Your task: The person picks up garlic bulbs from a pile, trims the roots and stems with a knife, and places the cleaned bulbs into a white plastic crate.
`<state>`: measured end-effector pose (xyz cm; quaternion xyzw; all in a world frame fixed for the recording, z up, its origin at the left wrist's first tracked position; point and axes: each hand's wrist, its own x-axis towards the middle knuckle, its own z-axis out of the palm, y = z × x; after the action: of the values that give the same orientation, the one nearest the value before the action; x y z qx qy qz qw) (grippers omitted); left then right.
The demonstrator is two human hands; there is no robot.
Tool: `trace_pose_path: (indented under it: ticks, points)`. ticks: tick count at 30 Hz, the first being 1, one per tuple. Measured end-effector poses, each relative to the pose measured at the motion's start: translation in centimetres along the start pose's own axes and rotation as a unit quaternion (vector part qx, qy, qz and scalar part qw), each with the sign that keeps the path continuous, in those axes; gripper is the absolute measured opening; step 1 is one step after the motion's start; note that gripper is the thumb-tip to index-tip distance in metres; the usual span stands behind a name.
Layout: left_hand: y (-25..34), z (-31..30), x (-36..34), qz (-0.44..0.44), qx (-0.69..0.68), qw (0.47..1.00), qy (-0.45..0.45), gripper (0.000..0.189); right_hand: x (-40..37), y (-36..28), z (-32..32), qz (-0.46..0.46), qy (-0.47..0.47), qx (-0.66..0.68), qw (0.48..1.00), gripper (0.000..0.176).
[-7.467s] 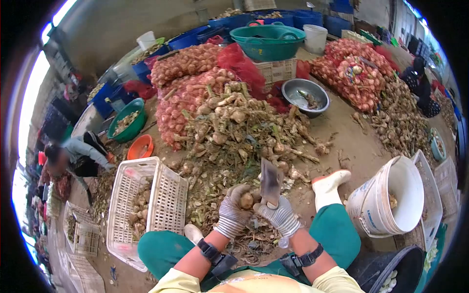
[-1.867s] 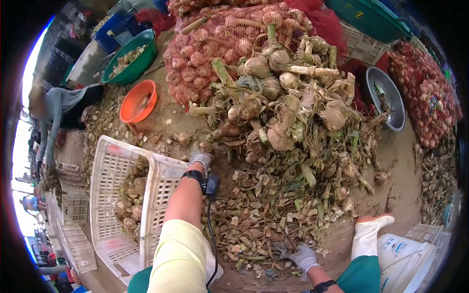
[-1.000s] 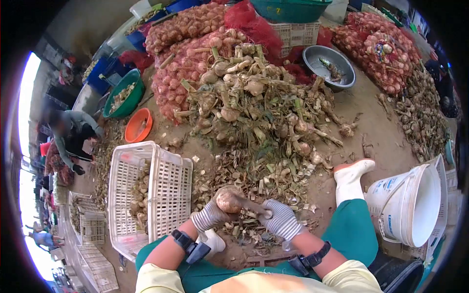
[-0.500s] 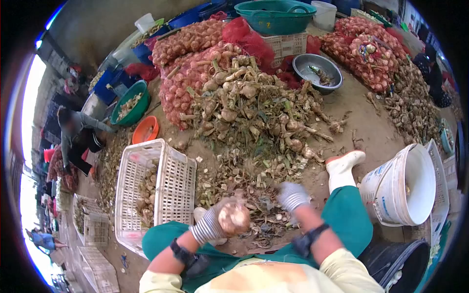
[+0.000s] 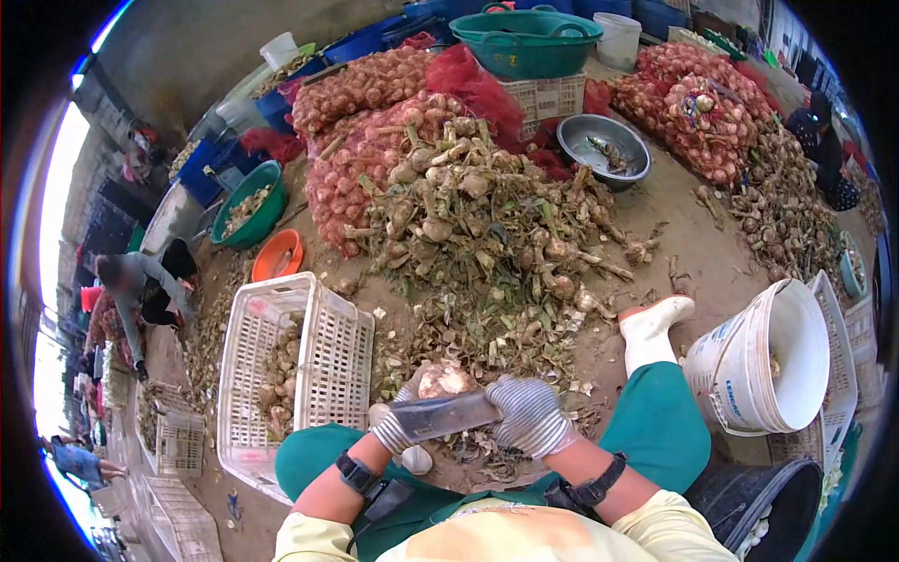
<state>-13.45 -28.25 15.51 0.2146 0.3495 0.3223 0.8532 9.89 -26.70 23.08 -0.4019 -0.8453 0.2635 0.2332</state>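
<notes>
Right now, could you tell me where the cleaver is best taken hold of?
By the handle, from the person's right: the right hand wraps it there, while the blade of the cleaver lies flat, running left across the left hand and bulb.

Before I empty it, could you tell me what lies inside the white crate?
The white crate holds a shallow heap of brownish bulbs; its slatted wall hides the bottom.

Your gloved left hand (image 5: 391, 429) grips a bulb (image 5: 442, 380) between your knees, while your right hand (image 5: 529, 417) holds a cleaver (image 5: 448, 415) flat across, just below it. A white crate (image 5: 332, 356) stands at your left, a white bucket (image 5: 726, 375) at your right.
</notes>
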Motion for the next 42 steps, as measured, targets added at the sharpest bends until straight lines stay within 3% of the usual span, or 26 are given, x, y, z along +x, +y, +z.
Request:
trace_pose_path:
  ticks: [1, 2, 3, 4, 6, 7, 9, 10, 11, 12, 14, 15, 18, 22, 24, 25, 27, 28, 30, 32, 33, 34, 35, 39, 41, 42]
  points:
    - [0.7, 1.8, -0.2, -0.042, -0.005, 0.999, -0.031, 0.046, 0.6, 0.9, -0.2, 0.125, -0.04, -0.031, 0.991, 0.014]
    - [0.7, 3.9, -1.0, 0.003, 0.146, 0.989, -0.036, 0.042, 1.0, 1.9, 0.0, 0.248, -0.079, -0.06, 0.964, 0.016]
    - [1.2, 6.9, -2.0, 0.048, 0.293, 0.954, -0.027, 0.041, 0.6, 5.9, 1.4, 0.292, -0.102, -0.05, 0.95, 0.019]
    - [1.6, 11.5, -3.3, 0.175, 0.563, 0.808, 0.01, 0.045, -0.4, 9.6, 2.5, 0.334, -0.126, -0.04, 0.933, 0.021]
    - [1.0, 8.6, -1.1, 0.202, 0.516, 0.833, -0.001, 0.055, -1.8, 10.4, 2.4, 0.385, -0.035, -0.022, 0.922, 0.023]
    - [0.0, 5.9, 0.3, 0.184, 0.348, 0.919, 0.012, 0.056, -1.7, 8.8, 1.3, 0.359, -0.015, -0.016, 0.933, 0.022]
    - [-0.2, 3.4, 0.7, 0.14, 0.465, 0.871, 0.074, 0.053, -1.1, 4.0, -1.4, 0.293, -0.006, 0.05, 0.955, 0.023]
    - [0.7, 4.5, 0.3, 0.159, 0.475, 0.865, 0.036, 0.039, -1.2, 2.0, -2.2, 0.21, 0.008, 0.019, 0.977, 0.024]
    - [-0.3, 2.3, 1.3, 0.125, 0.236, 0.963, 0.031, 0.038, -1.1, 0.6, -2.5, 0.145, -0.038, 0.001, 0.989, 0.02]
    - [-1.3, 0.2, 2.4, 0.082, -0.017, 0.996, 0.025, 0.04, -1.8, 0.4, -1.2, 0.056, 0.018, -0.008, 0.998, 0.012]
    - [2.2, 6.4, -0.3, 0.027, -0.247, 0.967, 0.049, 0.04, -1.2, -1.1, -1.1, 0.036, -0.008, -0.02, 0.999, 0.014]
    - [2.2, 5.3, 0.3, -0.013, -0.304, 0.951, 0.053, 0.041, -1.1, -1.0, -0.9, 0.035, -0.009, -0.02, 0.999, 0.014]
    - [0.7, 4.1, -0.1, 0.035, -0.273, 0.961, -0.006, 0.04, -1.0, 0.2, 0.3, 0.026, -0.018, -0.032, 0.999, 0.018]
    - [0.0, 3.5, -0.5, 0.014, -0.312, 0.95, 0.006, 0.037, -1.2, 2.2, 1.4, 0.002, 0.026, -0.004, 1.0, 0.02]
    - [-0.2, 3.8, -0.3, 0.001, -0.324, 0.946, -0.016, 0.036, -1.3, 4.6, 2.9, 0.052, 0.0, -0.087, 0.995, 0.027]
    - [0.0, 4.2, -0.2, -0.013, -0.333, 0.942, -0.035, 0.036, -1.2, 7.1, 2.8, 0.175, -0.045, -0.092, 0.979, 0.028]
    - [0.1, 4.8, -0.3, -0.013, -0.309, 0.951, -0.022, 0.041, -4.3, 17.4, 7.1, 0.376, -0.069, 0.057, 0.922, 0.025]
    - [0.7, 4.3, 0.7, -0.006, -0.303, 0.953, -0.028, 0.041, -3.0, 17.4, 5.9, 0.436, -0.044, 0.198, 0.877, 0.023]
    - [0.2, 3.0, 2.0, 0.116, -0.313, 0.94, 0.075, 0.045, -2.7, 13.9, 5.4, 0.388, -0.005, 0.408, 0.826, 0.027]
    - [1.2, 5.0, 2.3, 0.09, -0.201, 0.969, 0.116, 0.056, -1.7, 9.4, 5.0, 0.31, 0.053, 0.544, 0.778, 0.036]
    - [1.5, 7.2, 1.7, 0.245, 0.2, 0.928, 0.197, 0.064, -0.3, 4.8, 2.0, 0.314, 0.088, 0.572, 0.753, 0.039]
    - [1.6, 8.4, 1.4, 0.353, 0.563, 0.707, 0.242, 0.074, 0.5, 3.7, 2.5, 0.253, 0.122, 0.596, 0.753, 0.04]
    - [1.6, 7.2, 1.8, 0.409, 0.644, 0.597, 0.248, 0.09, 1.1, 3.0, 2.3, 0.225, 0.101, 0.559, 0.792, 0.039]
    - [2.2, 6.4, 1.3, 0.454, 0.594, 0.602, 0.28, 0.074, 0.7, 0.2, 0.3, 0.153, 0.053, 0.479, 0.863, 0.023]
    - [2.4, 6.1, 1.1, 0.354, 0.29, 0.828, 0.323, 0.064, 0.4, 1.3, 1.7, 0.128, 0.11, 0.463, 0.87, 0.019]
    - [2.3, 5.6, 1.1, 0.357, 0.289, 0.827, 0.324, 0.064, 0.5, 1.9, 2.1, 0.107, 0.169, 0.446, 0.873, 0.015]
